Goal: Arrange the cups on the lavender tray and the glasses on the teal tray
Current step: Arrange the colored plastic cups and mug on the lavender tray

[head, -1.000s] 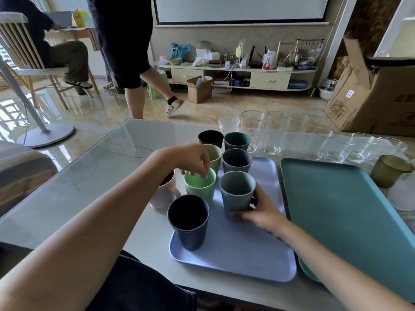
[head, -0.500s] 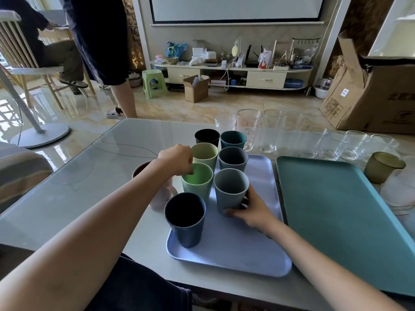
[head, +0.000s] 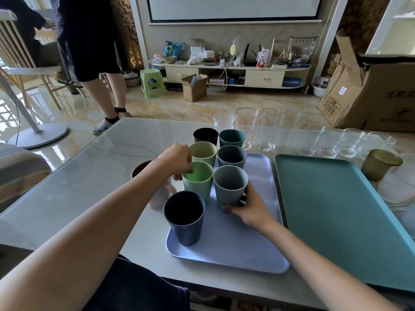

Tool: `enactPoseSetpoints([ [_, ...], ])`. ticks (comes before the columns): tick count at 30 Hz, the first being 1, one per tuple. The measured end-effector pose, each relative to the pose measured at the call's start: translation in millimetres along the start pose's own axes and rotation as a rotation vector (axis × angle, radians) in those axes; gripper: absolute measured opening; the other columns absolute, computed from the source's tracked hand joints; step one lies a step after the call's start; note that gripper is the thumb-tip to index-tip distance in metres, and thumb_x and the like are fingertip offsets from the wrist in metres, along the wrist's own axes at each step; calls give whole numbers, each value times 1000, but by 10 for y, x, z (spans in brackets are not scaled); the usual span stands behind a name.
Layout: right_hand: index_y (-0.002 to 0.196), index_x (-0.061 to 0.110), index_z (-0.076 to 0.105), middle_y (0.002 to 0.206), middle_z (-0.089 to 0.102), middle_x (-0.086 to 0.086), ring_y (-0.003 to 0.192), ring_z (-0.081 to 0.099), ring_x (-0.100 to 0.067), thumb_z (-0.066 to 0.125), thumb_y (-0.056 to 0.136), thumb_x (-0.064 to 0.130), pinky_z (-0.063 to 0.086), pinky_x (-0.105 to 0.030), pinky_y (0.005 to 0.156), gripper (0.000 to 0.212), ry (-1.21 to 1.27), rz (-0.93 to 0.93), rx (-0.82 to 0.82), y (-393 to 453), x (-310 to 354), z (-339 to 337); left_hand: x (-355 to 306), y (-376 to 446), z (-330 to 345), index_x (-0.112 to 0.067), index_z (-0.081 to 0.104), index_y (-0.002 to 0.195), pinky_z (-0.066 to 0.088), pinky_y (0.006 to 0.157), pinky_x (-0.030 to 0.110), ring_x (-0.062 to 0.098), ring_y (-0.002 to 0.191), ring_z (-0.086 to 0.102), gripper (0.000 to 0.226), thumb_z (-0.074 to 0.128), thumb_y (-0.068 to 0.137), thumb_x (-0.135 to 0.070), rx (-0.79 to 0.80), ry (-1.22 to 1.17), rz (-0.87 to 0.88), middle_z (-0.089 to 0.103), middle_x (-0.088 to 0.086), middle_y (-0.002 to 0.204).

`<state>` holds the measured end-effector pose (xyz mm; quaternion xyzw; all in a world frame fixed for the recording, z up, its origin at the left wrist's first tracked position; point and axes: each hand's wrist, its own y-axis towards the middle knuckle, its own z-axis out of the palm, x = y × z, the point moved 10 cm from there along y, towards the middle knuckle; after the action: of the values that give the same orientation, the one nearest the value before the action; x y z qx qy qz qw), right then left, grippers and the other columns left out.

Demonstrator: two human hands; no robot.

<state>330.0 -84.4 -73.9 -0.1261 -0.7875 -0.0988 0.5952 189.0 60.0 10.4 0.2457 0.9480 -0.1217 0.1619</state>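
Note:
Several plastic cups stand in two columns on the lavender tray (head: pixel 251 239). My left hand (head: pixel 177 160) pinches the rim of the bright green cup (head: pixel 198 185). My right hand (head: pixel 251 207) is wrapped around the base of the grey cup (head: pixel 229 187) beside it. A navy cup (head: pixel 185 218) stands nearest me, and a pale green cup (head: pixel 203 152), a dark grey cup (head: pixel 231 157), a black cup (head: pixel 205 135) and a teal cup (head: pixel 231 138) stand farther back. A pink cup (head: pixel 157 194) sits on the table left of the tray, half hidden by my left arm. The teal tray (head: pixel 336 209) lies bare at the right.
Several clear glasses (head: pixel 267 131) line the table's far edge, and an olive glass (head: pixel 379 163) stands right of the teal tray. A person (head: pixel 94 52) stands on the floor beyond the table's left corner. A large cardboard box (head: pixel 370 90) sits at far right.
My hands have stayed on the green and grey cups, shifting them slightly. The standing person walked to the left.

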Motion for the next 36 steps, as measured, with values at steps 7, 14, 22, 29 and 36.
enactPoseSetpoints([
  [7, 119, 39, 30, 108, 54, 15, 100, 54, -11, 79, 71, 7, 49, -27, 85, 75, -20, 10, 10, -8, -6, 14, 41, 2, 34, 14, 61, 93, 55, 46, 29, 18, 35, 59, 22, 63, 82, -4, 20, -108, -18, 61, 20, 56],
  [14, 130, 30, 24, 115, 45, 2, 98, 57, -10, 72, 73, -8, 49, -9, 68, 83, -26, -16, 49, -68, 69, -48, 115, -31, -171, 5, 60, 90, 54, 42, 29, 17, 36, 58, 25, 63, 88, -21, -6, -216, -55, 61, 15, 61],
  [22, 145, 27, 19, 127, 40, 8, 114, 48, -13, 77, 76, 12, 42, -10, 79, 91, -113, -67, 31, -150, 325, -169, 877, -166, -532, -6, 63, 94, 59, 67, 42, 31, 74, 67, 22, 66, 81, -23, -159, 71, -228, 64, 12, 84],
  [29, 142, 24, 27, 120, 47, 8, 110, 53, -15, 71, 82, 9, 48, -32, 95, 75, -141, -104, -31, -135, 414, -91, 1036, -244, -468, -5, 60, 100, 50, 75, 39, 33, 94, 57, 24, 61, 81, -19, -178, 194, -246, 61, 15, 104],
  [36, 144, 24, 21, 135, 41, 5, 117, 46, -11, 76, 78, 18, 42, -25, 95, 87, -179, -106, -32, -131, 379, -96, 1257, -387, -343, 1, 56, 104, 58, 70, 43, 35, 89, 62, 24, 46, 83, -6, -111, 182, -341, 55, 21, 103],
])
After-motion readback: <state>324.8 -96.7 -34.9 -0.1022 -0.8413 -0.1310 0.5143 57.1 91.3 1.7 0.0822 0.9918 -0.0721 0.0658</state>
